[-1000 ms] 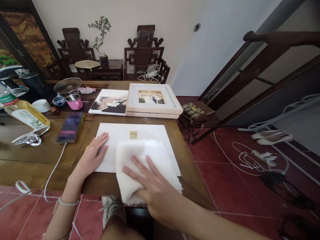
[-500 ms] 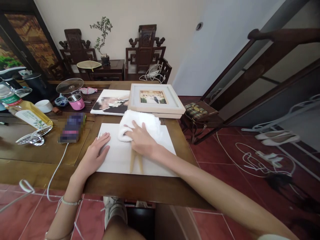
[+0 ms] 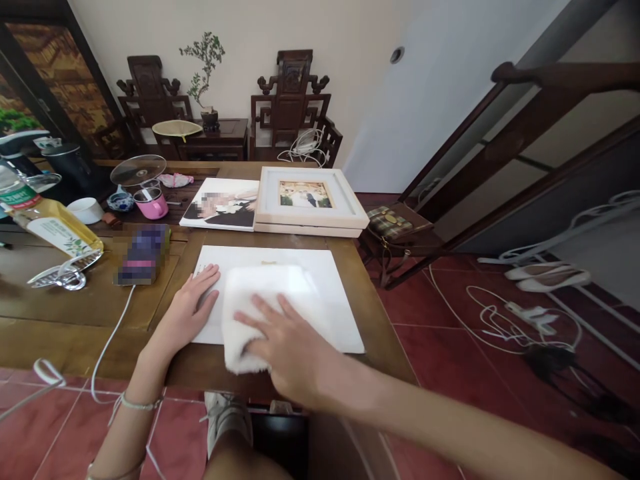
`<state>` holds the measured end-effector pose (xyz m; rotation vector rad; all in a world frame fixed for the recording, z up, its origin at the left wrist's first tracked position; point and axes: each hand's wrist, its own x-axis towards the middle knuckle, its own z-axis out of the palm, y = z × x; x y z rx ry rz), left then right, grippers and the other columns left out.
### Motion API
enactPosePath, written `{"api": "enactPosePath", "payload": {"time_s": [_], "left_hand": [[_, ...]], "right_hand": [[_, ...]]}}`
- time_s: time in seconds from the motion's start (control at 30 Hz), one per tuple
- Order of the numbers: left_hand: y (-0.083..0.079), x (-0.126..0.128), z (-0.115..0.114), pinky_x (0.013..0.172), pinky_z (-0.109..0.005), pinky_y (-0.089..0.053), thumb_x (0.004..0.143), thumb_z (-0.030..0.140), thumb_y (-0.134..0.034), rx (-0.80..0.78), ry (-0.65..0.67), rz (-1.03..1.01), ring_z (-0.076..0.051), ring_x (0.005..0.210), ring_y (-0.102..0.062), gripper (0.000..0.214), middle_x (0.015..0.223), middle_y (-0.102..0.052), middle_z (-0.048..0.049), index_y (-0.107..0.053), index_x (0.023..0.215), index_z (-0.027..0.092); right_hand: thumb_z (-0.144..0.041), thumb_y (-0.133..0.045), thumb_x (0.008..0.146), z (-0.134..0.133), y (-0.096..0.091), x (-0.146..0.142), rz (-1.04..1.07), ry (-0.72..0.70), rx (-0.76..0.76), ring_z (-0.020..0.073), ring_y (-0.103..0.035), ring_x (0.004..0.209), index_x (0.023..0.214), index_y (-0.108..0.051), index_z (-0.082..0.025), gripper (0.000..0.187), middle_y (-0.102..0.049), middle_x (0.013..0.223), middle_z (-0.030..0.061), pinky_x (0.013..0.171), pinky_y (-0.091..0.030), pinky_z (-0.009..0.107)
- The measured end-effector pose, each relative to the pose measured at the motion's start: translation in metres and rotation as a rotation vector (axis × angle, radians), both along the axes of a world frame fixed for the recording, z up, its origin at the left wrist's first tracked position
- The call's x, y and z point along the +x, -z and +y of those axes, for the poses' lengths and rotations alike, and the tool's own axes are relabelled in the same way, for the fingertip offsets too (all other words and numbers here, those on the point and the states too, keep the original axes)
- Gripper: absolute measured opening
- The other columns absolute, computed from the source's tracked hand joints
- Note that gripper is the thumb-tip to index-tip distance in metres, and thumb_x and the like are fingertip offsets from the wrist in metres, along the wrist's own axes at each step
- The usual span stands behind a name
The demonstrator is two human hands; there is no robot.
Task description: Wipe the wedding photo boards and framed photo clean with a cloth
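A white flat board [image 3: 325, 293] lies on the wooden table [image 3: 100, 313] in front of me. My left hand [image 3: 187, 310] lies flat on its left edge, fingers stretched out. My right hand [image 3: 285, 347] presses flat on a white folded towel [image 3: 250, 300] that covers the board's near middle and hangs over its front edge. The fingers of that hand are spread on the cloth.
Behind the board lie a framed photo [image 3: 307, 200] on a stack and a photo print [image 3: 223, 203]. To the left are a bottle [image 3: 47, 223], a pink cup [image 3: 150, 202], a white cable [image 3: 113, 333]. Cables and shoes lie on the red floor at right.
My right hand has drawn the towel from the board's far edge back to the near edge. My left hand has stayed in place on the board.
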<state>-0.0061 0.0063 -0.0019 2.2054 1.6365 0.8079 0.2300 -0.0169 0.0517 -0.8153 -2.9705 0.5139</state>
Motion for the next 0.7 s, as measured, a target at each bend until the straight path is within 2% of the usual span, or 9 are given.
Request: {"api": "enactPosePath", "payload": {"time_s": [0.2,0.3,0.37,0.43,0.6,0.7], "left_hand": [[0.0,0.0,0.0,0.116,-0.048,-0.025,0.094,0.039,-0.043,-0.005,-0.007,-0.013,-0.025,0.136,-0.04,0.045,0.142,-0.049,-0.0116,-0.055,0.13,0.015],[0.0,0.0,0.0,0.116,-0.049,-0.025,0.094,0.039,-0.043,-0.01,-0.009,-0.016,-0.025,0.136,-0.04,0.044,0.142,-0.049,-0.011,-0.055,0.13,0.016],[0.0,0.0,0.0,0.115,-0.049,-0.025,0.094,0.038,-0.043,-0.013,-0.01,-0.016,-0.025,0.136,-0.04,0.045,0.142,-0.049,-0.0109,-0.055,0.131,0.017],[0.0,0.0,0.0,0.115,-0.05,-0.026,0.094,0.038,-0.042,-0.011,-0.008,-0.014,-0.025,0.136,-0.04,0.045,0.142,-0.049,-0.0111,-0.054,0.131,0.016],[-0.003,0.0,0.0,0.115,-0.049,-0.025,0.094,0.035,-0.04,-0.016,0.005,0.004,-0.024,0.137,-0.039,0.045,0.143,-0.049,-0.012,-0.054,0.131,0.015],[-0.003,0.0,0.0,0.115,-0.049,-0.025,0.094,0.033,-0.039,-0.003,0.014,0.011,-0.023,0.136,-0.04,0.044,0.143,-0.049,-0.0115,-0.054,0.132,0.015]], "right_hand": [[0.0,-0.044,0.071,0.078,0.0,-0.021,-0.01,0.147,0.078,0.0366,-0.022,0.141,0.127,-0.058,-0.017,0.06,-0.038,0.15,0.0074,0.108,-0.018,0.066],[0.0,-0.043,0.073,0.089,0.002,-0.031,-0.013,0.185,0.083,0.0377,-0.022,0.141,0.132,-0.053,-0.016,0.061,-0.037,0.151,0.01,0.108,-0.018,0.067],[-0.002,-0.042,0.078,0.078,0.004,-0.035,-0.025,0.213,0.118,0.0393,-0.018,0.141,0.132,-0.054,-0.014,0.057,-0.035,0.151,0.0111,0.108,-0.014,0.067],[-0.006,-0.041,0.082,0.056,0.005,-0.034,-0.036,0.194,0.142,0.042,-0.017,0.141,0.129,-0.057,-0.014,0.049,-0.034,0.151,0.0126,0.109,-0.012,0.068],[-0.016,-0.047,0.085,-0.011,-0.005,-0.02,-0.059,0.005,0.047,0.0478,-0.019,0.138,0.116,-0.066,-0.014,0.037,-0.035,0.15,0.0161,0.106,-0.014,0.072],[-0.015,-0.05,0.08,-0.023,-0.014,-0.008,-0.036,-0.095,-0.038,0.0444,-0.023,0.138,0.115,-0.067,-0.015,0.038,-0.04,0.148,0.0132,0.108,-0.017,0.07]]}}
